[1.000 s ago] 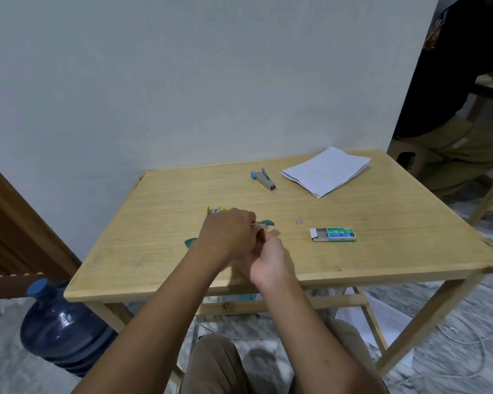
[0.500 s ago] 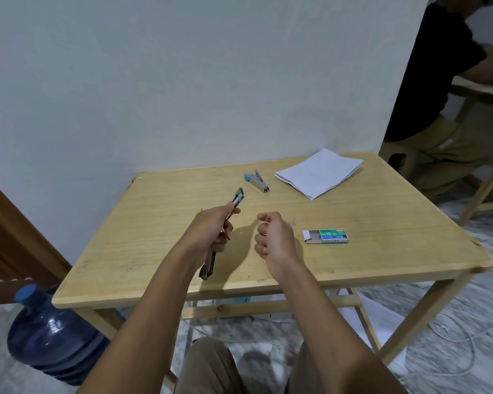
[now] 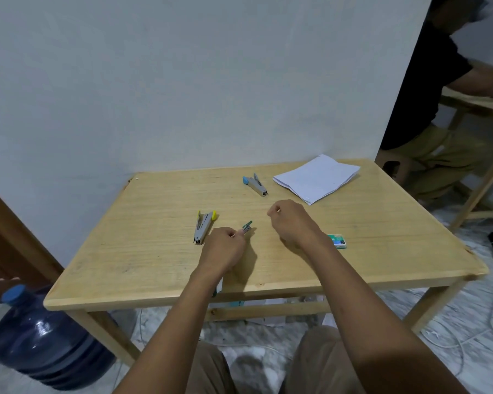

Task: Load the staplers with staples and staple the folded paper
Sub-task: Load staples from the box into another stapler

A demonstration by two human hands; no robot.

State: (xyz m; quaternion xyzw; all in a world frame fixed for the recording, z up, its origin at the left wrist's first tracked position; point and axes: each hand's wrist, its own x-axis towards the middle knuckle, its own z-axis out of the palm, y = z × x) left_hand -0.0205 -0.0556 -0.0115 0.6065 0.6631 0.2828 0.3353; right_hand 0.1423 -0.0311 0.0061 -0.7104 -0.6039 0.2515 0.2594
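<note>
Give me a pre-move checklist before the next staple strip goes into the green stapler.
1. Small green-tipped metal stapler held in the left hand: ok.
2. Its magazine open for loading: cannot tell, mostly hidden by the hand.
3. Right hand holding a staple strip: cannot tell, fist closed.
4. Green staple box within reach on the wooden table: ok, beside the right wrist.
5. Yellow-tipped stapler and blue-tipped stapler lying clear of the hands: ok.
6. Folded white paper ready at the far right: ok.
</note>
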